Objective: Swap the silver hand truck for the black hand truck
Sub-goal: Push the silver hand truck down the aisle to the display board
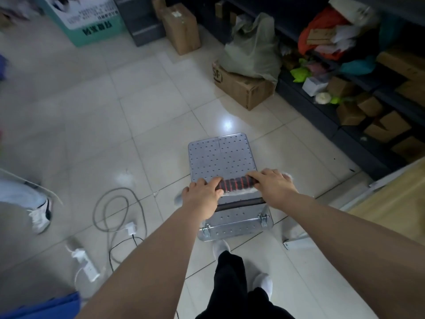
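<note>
The silver hand truck (221,155) stands on the tiled floor just ahead of my feet, its perforated metal deck flat and bare. Its handle bar (234,183) is wrapped in black grip with red stripes. My left hand (202,192) grips the bar's left end. My right hand (272,184) grips the right end. Both arms are stretched forward over the deck's near part. No black hand truck is in view.
A cardboard box (245,88) under a green plastic bag (253,47) sits ahead right. Dark shelves (358,104) full of parcels run along the right. Cables and chargers (115,210) lie on the floor to the left. Another person's shoe (40,217) is at far left.
</note>
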`<control>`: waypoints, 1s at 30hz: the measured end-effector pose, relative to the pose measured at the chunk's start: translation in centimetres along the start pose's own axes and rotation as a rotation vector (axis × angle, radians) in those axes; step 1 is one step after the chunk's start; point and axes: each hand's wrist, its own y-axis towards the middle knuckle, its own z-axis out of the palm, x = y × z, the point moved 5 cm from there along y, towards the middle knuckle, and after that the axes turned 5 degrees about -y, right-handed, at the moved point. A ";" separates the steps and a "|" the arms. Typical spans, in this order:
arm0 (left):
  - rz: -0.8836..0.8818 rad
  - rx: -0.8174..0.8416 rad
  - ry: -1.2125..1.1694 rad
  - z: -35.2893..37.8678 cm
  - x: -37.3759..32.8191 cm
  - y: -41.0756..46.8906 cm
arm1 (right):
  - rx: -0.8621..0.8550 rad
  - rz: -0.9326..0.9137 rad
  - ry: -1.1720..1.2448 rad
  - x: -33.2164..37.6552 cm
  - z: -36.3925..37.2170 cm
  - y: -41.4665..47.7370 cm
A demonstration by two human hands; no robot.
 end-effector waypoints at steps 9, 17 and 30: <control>0.001 0.010 -0.060 -2.9 2.3 3.9 | 0.007 -0.025 -0.032 1.7 -1.0 5.6; 0.034 -0.074 -0.076 -6.5 4.4 10.0 | -0.045 -0.010 -0.004 2.7 -3.5 12.0; -0.037 -0.070 -0.040 -10.8 4.4 20.2 | -0.044 -0.055 0.012 1.4 -8.5 23.1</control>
